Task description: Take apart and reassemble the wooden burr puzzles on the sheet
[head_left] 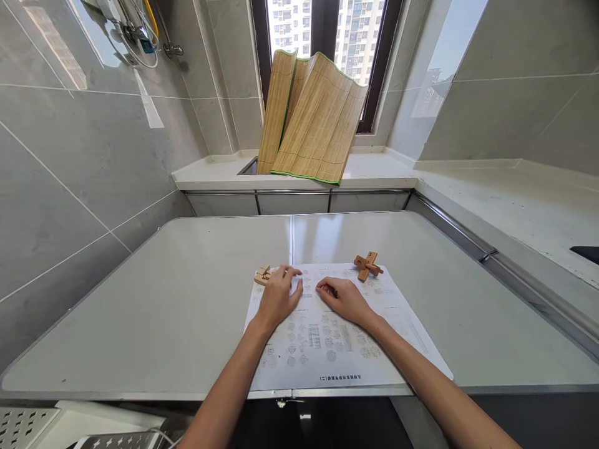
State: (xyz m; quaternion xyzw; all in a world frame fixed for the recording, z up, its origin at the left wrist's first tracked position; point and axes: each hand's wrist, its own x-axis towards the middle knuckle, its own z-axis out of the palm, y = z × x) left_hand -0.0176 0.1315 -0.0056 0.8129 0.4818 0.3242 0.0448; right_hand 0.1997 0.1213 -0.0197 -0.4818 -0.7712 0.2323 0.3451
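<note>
A printed paper sheet with rows of small diagrams lies on the white folding table, its heading upside down to me. My left hand rests over the sheet's upper left part, thumb apart from the fingers, with nothing seen in it. Just beyond its knuckles sit light wooden puzzle pieces, partly covered by the hand. My right hand lies on the sheet with fingers curled inward; whether anything is under them is hidden. At the sheet's far right corner stands a brown interlocking wooden puzzle, its bars crossed, apart from both hands.
The white tabletop has a seam down its middle and a raised metal rail behind. A folded bamboo mat leans on the window sill. A white ledge runs along the right. Below left is a power strip.
</note>
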